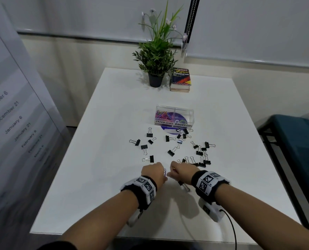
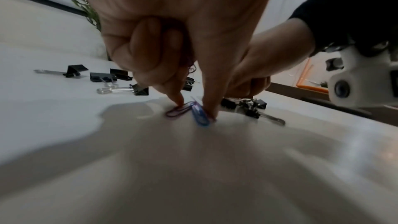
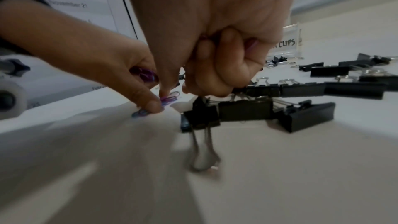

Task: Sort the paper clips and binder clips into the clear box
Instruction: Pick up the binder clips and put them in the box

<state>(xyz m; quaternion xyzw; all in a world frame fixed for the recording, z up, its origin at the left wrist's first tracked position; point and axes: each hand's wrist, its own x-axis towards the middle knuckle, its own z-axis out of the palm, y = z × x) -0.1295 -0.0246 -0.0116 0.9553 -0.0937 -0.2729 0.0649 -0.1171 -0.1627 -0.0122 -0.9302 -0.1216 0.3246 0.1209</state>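
Observation:
The clear box (image 1: 174,110) stands mid-table with two compartments labelled PAPER CLIPS and BINDER CLIPS; coloured paper clips (image 1: 163,114) lie in its left one. Black binder clips (image 1: 170,152) are scattered in front of it. My left hand (image 2: 196,110) pinches a purple paper clip (image 2: 177,111) and a blue paper clip (image 2: 200,117) against the table, with more purple clips (image 3: 144,74) tucked in its curled fingers. My right hand (image 3: 185,91) is right beside it, fingers curled round something pink, one fingertip on a purple clip (image 3: 171,99). A binder clip (image 3: 202,118) lies just under the right hand.
A potted plant (image 1: 156,56) and a stack of books (image 1: 180,79) sit at the table's far edge. A disc (image 1: 170,130) lies under the box. A blue chair (image 1: 294,141) stands to the right, a printed board (image 1: 14,114) to the left.

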